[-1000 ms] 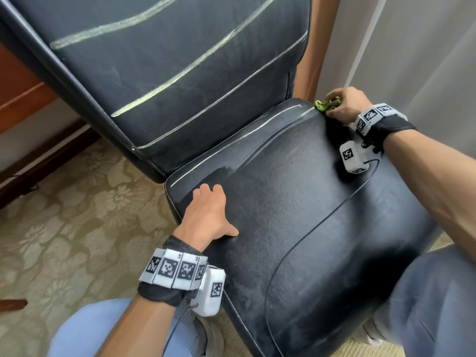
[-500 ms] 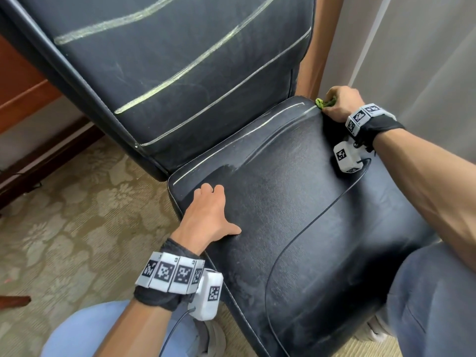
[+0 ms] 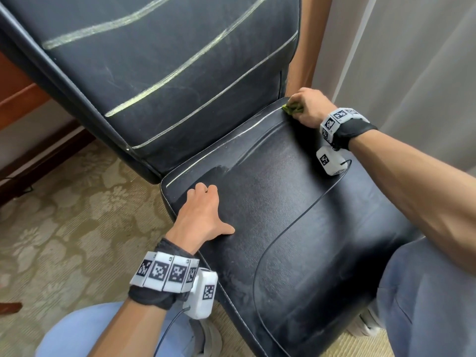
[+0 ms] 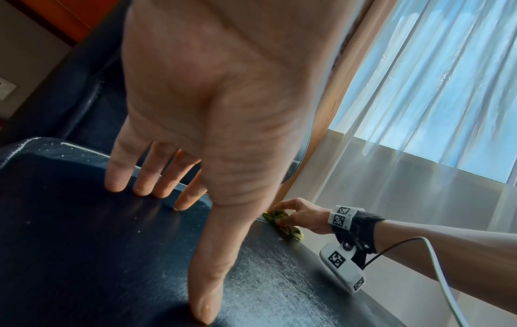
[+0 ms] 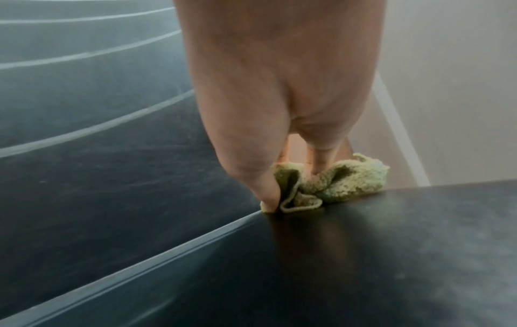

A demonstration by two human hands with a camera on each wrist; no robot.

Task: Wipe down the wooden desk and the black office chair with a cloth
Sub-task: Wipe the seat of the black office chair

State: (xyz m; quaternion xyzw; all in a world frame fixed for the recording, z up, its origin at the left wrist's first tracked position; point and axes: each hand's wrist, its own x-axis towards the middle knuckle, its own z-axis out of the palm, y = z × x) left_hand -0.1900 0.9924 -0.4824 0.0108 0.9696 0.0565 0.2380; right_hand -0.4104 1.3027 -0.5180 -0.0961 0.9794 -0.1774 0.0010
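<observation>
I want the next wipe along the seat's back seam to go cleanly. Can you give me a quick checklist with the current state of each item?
1. Green cloth gripped by right hand: ok.
2. Cloth touching the seat at its back right corner: ok.
3. Left hand bracing the seat, fingers flat: ok.
4. Seam path clear of the left hand: ok.
5. Wrist cable trailing across the seat: not ok.
6. Cloth clean enough: cannot tell.

Chair seat [image 3: 296,240] at frame centre, backrest [image 3: 167,73] rising behind it toward upper left. Left hand [image 3: 203,217] on seat's left edge; right hand [image 3: 310,108] with cloth [image 3: 291,108] at seat's rear right corner. Carpet [image 3: 64,228] lower left; curtain [image 3: 412,60] upper right.
</observation>
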